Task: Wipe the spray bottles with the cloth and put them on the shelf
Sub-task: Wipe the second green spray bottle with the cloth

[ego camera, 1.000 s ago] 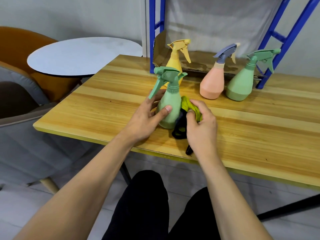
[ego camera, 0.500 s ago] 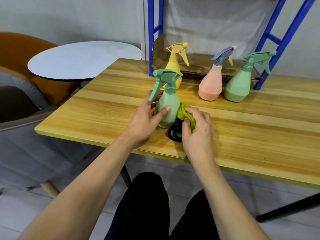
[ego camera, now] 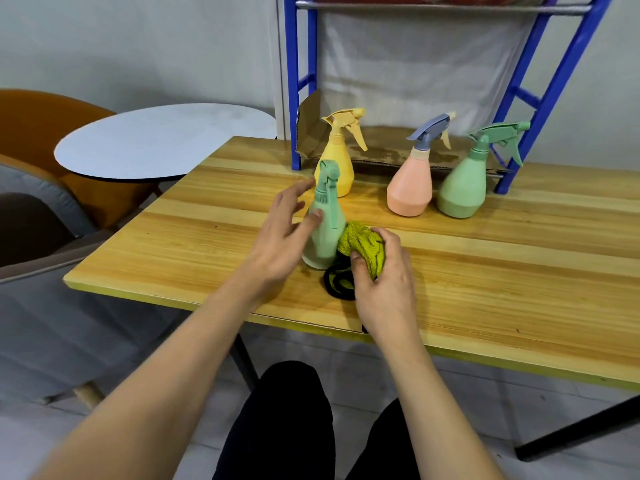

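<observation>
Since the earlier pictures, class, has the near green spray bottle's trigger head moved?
Yes. The near green bottle has turned on the spot: its trigger, which pointed left toward the round table, now faces the camera. Its base stays before the yellow bottle.

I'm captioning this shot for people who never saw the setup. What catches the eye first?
The two hands at the table's near edge: the left hand spread against a green bottle, the right hand pressing a yellow cloth to its side. Behind stand a yellow bottle, a pink bottle and another green one, before a blue shelf.
</observation>
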Available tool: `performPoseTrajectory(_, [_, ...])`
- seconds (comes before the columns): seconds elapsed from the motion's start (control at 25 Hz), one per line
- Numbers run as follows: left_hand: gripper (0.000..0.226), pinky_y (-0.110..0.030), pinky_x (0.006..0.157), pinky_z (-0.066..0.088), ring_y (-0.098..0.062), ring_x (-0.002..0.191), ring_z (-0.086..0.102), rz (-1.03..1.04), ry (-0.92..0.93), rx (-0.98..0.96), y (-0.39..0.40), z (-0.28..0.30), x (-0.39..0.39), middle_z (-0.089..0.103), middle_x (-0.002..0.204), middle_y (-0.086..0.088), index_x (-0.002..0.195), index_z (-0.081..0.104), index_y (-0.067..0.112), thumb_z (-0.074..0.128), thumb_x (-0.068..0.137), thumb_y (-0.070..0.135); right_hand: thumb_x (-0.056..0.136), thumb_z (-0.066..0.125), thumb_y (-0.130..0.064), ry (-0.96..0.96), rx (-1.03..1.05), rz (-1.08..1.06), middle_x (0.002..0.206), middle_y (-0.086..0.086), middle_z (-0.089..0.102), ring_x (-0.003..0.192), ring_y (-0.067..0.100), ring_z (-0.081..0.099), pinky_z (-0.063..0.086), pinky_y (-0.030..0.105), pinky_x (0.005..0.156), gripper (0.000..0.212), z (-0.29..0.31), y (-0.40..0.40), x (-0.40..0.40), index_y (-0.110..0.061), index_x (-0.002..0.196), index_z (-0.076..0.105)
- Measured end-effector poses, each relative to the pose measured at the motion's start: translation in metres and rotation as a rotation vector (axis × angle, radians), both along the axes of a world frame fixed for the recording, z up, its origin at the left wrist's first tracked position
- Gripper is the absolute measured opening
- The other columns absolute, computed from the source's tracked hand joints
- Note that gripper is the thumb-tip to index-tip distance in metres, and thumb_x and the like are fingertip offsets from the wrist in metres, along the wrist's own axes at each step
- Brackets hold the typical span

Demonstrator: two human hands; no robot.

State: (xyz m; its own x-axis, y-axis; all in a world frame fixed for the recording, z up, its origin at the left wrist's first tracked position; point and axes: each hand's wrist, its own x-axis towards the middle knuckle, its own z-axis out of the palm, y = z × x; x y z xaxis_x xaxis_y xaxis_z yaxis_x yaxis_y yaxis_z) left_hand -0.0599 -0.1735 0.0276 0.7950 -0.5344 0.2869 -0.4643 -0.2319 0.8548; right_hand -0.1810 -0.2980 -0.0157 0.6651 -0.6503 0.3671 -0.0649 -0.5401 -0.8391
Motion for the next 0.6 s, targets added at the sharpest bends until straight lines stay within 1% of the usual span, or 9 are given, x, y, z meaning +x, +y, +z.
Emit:
performPoseTrajectory(0.08, [0.045,-0.025,0.116,0.041,0.009,0.134,0.048,-0.146,0.07,-0.039,0.008,0.005,0.011,0.053,0.147,0.018,0.155,0.042,0.028,0.047,0.11,0.026,0.096,0.065,-0.028,-0.028,0.004,0.005,0.125,-0.002,0.056,0.113,0.012,0.052,0.034,0.019,0.087,0.043,-0.002,0.0,0.001,-0.027,0.137,0.052])
performPoseTrajectory(0.12, [0.045,-0.026,0.116,0.042,0.007,0.133,0.05,-0.164,0.039,-0.017,0.01,0.005,0.015,0.057,0.145,0.017,0.154,0.045,0.024,0.048,0.109,0.024,0.096,0.065,-0.028,-0.048,0.028,0.006,0.125,-0.002,0.058,0.114,0.013,0.053,0.037,0.021,0.09,0.041,-0.001,-0.001,0.002,-0.026,0.136,0.054])
performPoseTrajectory(0.2, [0.044,-0.032,0.113,0.047,-0.001,0.133,0.055,-0.16,-0.045,0.026,0.012,0.002,0.017,0.061,0.144,0.011,0.152,0.049,0.021,0.051,0.108,0.028,0.097,0.064,-0.031,-0.096,0.096,0.028,0.122,-0.005,0.064,0.112,0.015,0.059,0.047,0.032,0.097,0.036,0.004,-0.001,0.005,-0.028,0.132,0.057])
performPoseTrajectory(0.24, [0.044,-0.033,0.111,0.049,-0.003,0.132,0.057,-0.161,-0.072,0.032,0.012,0.0,0.015,0.062,0.143,0.01,0.151,0.049,0.021,0.051,0.107,0.03,0.097,0.064,-0.032,-0.126,0.116,0.05,0.12,-0.007,0.066,0.111,0.014,0.061,0.05,0.036,0.097,0.034,0.01,-0.001,0.007,-0.03,0.131,0.058])
performPoseTrajectory(0.28, [0.044,-0.033,0.11,0.05,-0.004,0.131,0.058,-0.159,-0.098,0.032,0.012,-0.002,0.014,0.062,0.142,0.009,0.15,0.05,0.02,0.052,0.107,0.031,0.097,0.064,-0.029,-0.164,0.122,0.078,0.121,-0.008,0.066,0.112,0.011,0.062,0.052,0.036,0.098,0.034,0.018,-0.001,0.011,-0.03,0.13,0.059])
performPoseTrajectory(0.4, [0.042,-0.033,0.108,0.051,-0.007,0.129,0.06,-0.151,-0.174,0.003,0.01,-0.004,0.012,0.065,0.139,0.007,0.146,0.053,0.019,0.052,0.107,0.033,0.094,0.068,-0.017,-0.276,0.14,0.203,0.128,-0.007,0.065,0.12,0.009,0.061,0.051,0.028,0.099,0.039,0.038,-0.005,0.025,-0.029,0.13,0.063])
performPoseTrajectory(0.44, [0.042,-0.033,0.108,0.052,-0.008,0.129,0.06,-0.146,-0.174,-0.009,0.009,-0.005,0.012,0.065,0.139,0.007,0.146,0.054,0.019,0.053,0.106,0.034,0.092,0.069,-0.015,-0.269,0.131,0.217,0.127,-0.006,0.065,0.119,0.007,0.06,0.05,0.025,0.1,0.039,0.039,-0.007,0.026,-0.029,0.129,0.064])
performPoseTrajectory(0.52, [0.043,-0.03,0.105,0.053,-0.01,0.129,0.06,-0.127,-0.146,-0.026,0.007,-0.006,0.014,0.065,0.139,0.005,0.146,0.053,0.018,0.054,0.106,0.034,0.089,0.068,-0.012,-0.175,0.082,0.163,0.118,-0.005,0.063,0.109,-0.001,0.059,0.046,0.019,0.096,0.037,0.029,-0.014,0.021,-0.028,0.122,0.068])
performPoseTrajectory(0.6, [0.044,-0.021,0.1,0.054,-0.01,0.128,0.061,-0.117,-0.11,-0.041,0.005,-0.006,0.011,0.064,0.14,0.003,0.147,0.053,0.017,0.055,0.106,0.033,0.087,0.068,-0.012,-0.075,0.056,0.067,0.11,-0.004,0.062,0.097,-0.002,0.057,0.046,0.026,0.095,0.033,0.015,-0.017,0.01,-0.029,0.116,0.069])
